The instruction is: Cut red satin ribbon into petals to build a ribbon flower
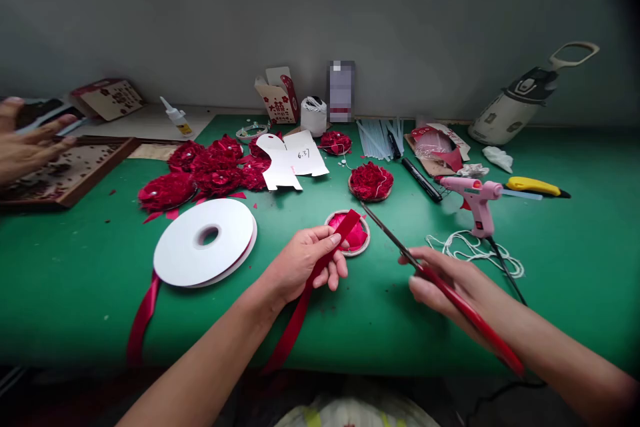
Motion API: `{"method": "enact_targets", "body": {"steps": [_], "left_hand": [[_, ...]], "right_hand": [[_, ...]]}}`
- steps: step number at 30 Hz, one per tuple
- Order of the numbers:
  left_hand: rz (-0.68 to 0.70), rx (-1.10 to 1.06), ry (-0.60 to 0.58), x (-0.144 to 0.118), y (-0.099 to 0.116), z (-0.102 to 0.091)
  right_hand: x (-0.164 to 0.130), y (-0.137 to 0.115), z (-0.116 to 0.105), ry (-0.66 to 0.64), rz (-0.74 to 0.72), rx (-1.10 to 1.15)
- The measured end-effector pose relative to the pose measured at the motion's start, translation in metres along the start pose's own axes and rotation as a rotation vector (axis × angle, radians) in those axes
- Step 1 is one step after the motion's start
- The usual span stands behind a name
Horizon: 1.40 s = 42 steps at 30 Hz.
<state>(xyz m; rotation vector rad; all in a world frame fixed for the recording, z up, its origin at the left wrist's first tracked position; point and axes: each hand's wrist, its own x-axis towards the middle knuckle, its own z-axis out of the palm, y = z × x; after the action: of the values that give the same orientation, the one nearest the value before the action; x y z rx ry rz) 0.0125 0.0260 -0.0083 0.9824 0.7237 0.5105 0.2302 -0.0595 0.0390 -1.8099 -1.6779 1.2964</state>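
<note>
Pinched between the fingers of my left hand (pixel 313 260) is a red ribbon (pixel 295 330), its cut end pointing up and to the right. The ribbon hangs down past the table's front edge. My right hand (pixel 445 280) grips a pair of scissors (pixel 465 310) with red handles, the blades aimed up and left, a little apart from the ribbon end. Just behind the ribbon lies a round hoop (pixel 369 240) with red fabric pieces inside, partly covered by my left hand. A white ribbon spool (pixel 180 250) lies flat to the left, with ribbon trailing off it.
Red fabric flowers (pixel 217 167) cluster at the left, another flower (pixel 371 181) behind the hoop. A pink glue gun (pixel 475 200), black marker (pixel 421 180), yellow cutter (pixel 535 185) and bottle (pixel 510 110) stand or lie right. Another person's hand (pixel 30 147) is over a wooden tray (pixel 95 180).
</note>
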Motion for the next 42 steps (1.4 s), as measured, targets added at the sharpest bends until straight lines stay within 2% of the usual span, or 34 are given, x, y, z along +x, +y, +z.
{"method": "enact_targets", "body": {"steps": [3,6,11,19,24,31,42], "left_hand": [[0.007,-0.011,-0.003,0.001,0.000,0.001],[-0.001,-0.014,-0.024,0.001,0.000,0.002],[-0.047,-0.017,-0.064,0.000,0.001,0.003],[-0.078,-0.050,-0.067,0.001,0.000,0.000],[-0.093,-0.056,-0.063,0.003,0.000,0.000],[-0.103,-0.061,-0.063,0.004,0.000,0.000],[-0.121,-0.050,-0.024,0.004,0.000,-0.001]], "right_hand": [[-0.016,0.001,-0.001,-0.084,0.028,-0.069],[-0.011,-0.003,0.007,-0.138,-0.022,-0.109],[0.005,-0.003,0.015,-0.141,-0.060,-0.118],[0.007,0.005,0.014,-0.176,-0.042,-0.145],[0.010,0.010,0.015,-0.165,-0.046,-0.142],[0.008,0.001,0.013,-0.150,-0.035,-0.115],[0.019,0.020,0.020,-0.077,-0.050,-0.171]]}}
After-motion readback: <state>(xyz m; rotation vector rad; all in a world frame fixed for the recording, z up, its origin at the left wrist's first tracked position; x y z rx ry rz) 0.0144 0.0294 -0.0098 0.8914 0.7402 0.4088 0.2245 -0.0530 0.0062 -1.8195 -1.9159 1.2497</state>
